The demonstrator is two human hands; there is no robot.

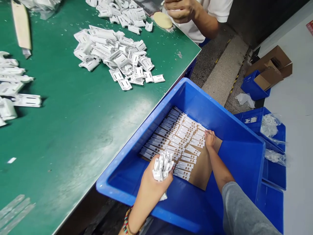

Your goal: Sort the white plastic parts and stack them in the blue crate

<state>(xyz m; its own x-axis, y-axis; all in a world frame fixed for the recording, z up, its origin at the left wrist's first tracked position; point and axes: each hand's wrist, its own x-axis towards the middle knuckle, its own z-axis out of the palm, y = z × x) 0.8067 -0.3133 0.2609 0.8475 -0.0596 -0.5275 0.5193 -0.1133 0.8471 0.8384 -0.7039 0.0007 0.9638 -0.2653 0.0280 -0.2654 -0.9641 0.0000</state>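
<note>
My left hand reaches into a big blue bin and is closed around a bundle of white plastic parts. My right hand rests fingers-down on the rows of white plastic parts laid flat on a brown cardboard sheet at the bin's bottom. Its fingers press on a part at the right end of the rows. The bin stands beside the green table.
A pile of white plastic parts lies on the green table, with more at the left edge and the top. Another person's hand works at the far end. Blue crates and cardboard boxes sit on the floor at right.
</note>
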